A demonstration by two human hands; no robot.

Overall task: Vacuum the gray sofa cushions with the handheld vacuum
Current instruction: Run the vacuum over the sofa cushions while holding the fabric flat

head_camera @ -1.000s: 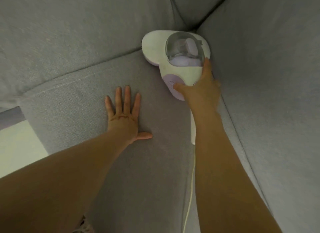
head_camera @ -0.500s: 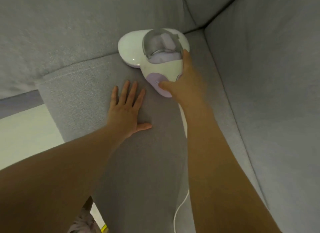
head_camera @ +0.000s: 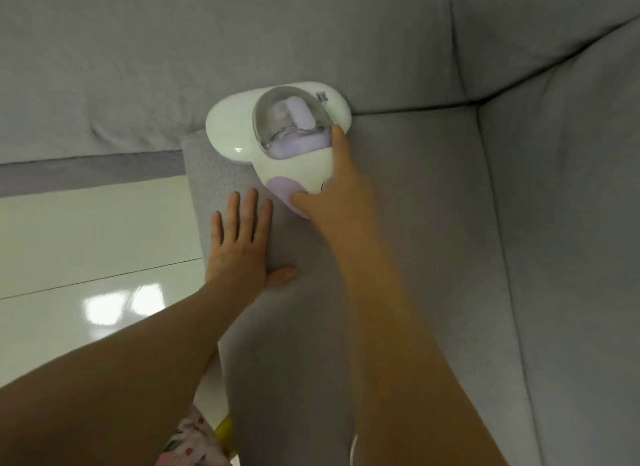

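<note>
We're vacuuming w/ white-lilac plastic handheld vac (head_camera: 235, 129) at gray fabric cushion's (head_camera: 408, 195) back-left corner.
R hand (head_camera: 330, 202) gripping its rear handle; prob. light, rigid. L hand (head_camera: 239, 254) pressing flat, fingers straight.

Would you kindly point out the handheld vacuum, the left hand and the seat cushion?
handheld vacuum (head_camera: 232, 133): head view, on its white front shell.
left hand (head_camera: 239, 257): head view, on the back of the hand.
seat cushion (head_camera: 415, 205): head view, on bare fabric beside the vacuum.
</note>
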